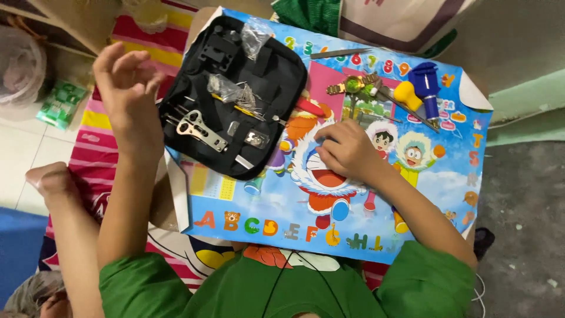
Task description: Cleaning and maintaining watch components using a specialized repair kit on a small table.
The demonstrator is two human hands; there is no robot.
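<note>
My left hand (126, 88) is raised in the air at the left, fingers spread and holding nothing, just beside an open black tool pouch (268, 76). My right hand (347, 150) rests on a colourful cartoon mat (429, 176) with its fingers curled down. Whether anything small lies under the fingertips is hidden. In the pouch lie a metal wrench-like tool (200, 129), small clear bags of parts (226, 88) and a black plastic block (218, 47). Beyond my right hand lies a gold-banded watch (353, 85).
A yellow-handled tool (406, 94), a blue tool (426, 85), a red-handled tool (309, 107) and tweezers (338, 54) lie on the mat's far side. Another person's fist (53, 179) is at the left over a striped cloth (100, 153). A green packet (62, 103) lies on the floor.
</note>
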